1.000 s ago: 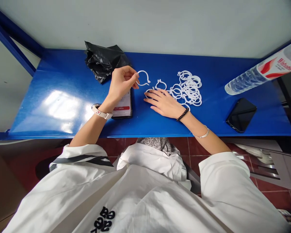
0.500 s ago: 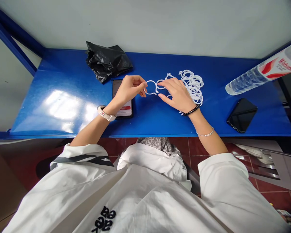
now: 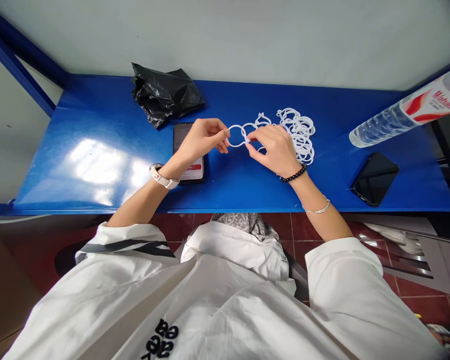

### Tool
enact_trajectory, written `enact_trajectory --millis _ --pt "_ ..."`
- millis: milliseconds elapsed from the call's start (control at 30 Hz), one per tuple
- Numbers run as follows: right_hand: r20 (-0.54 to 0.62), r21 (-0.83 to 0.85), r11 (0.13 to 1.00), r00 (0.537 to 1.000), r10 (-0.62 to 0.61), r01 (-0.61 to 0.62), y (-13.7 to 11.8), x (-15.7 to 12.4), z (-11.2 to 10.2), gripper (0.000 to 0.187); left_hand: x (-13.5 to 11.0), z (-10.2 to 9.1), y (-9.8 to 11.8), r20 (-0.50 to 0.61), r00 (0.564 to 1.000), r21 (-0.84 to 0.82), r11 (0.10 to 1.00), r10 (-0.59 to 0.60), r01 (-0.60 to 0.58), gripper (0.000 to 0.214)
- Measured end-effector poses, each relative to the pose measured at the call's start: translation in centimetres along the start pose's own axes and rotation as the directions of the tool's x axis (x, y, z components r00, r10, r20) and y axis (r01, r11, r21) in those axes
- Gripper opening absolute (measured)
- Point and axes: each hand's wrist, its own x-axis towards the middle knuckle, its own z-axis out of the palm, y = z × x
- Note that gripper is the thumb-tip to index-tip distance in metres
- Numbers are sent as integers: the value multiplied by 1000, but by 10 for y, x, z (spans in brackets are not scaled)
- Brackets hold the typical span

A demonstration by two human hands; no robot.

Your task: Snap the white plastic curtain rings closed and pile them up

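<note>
White ring (image 3: 237, 126) is held in 2 pinches: left hand (image 3: 204, 137) with thumb and fingers on its left edge, right hand (image 3: 276, 146) with thumb and index finger at its right end. Just beyond the right fingertips, a 2nd ring (image 3: 249, 124) overlaps it; right of those fingers lies a ring pile (image 3: 303, 132). Partly behind the left hand rests a lit phone (image 3: 192, 173); beyond its fingers, a black bag (image 3: 168, 95).
</note>
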Motion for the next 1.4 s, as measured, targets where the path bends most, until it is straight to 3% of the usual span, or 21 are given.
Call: enact_trajectory --millis 233,333,467,600,1033,1400 --pt "-69 103 994 997 30 -23 -1 1 -8 28 -2 -1 5 181 983 88 996 -22 6 38" --pt "-42 128 992 999 -1 6 0 1 -6 28 -4 0 9 169 985 145 988 21 -46 42" --pt "-9 136 990 1000 -28 29 0 1 -3 30 -5 3 12 209 965 209 957 158 -202 52" --pt "4 142 988 998 -61 60 -2 1 -3 35 -4 7 10 236 943 285 911 237 -300 39" --pt "-62 194 967 986 -154 163 0 1 -1 43 -5 6 12 227 916 327 860 330 -391 43" --pt "-80 330 931 987 -136 155 -2 2 -2 41 -7 7 18 266 910 326 859 318 -396 44"
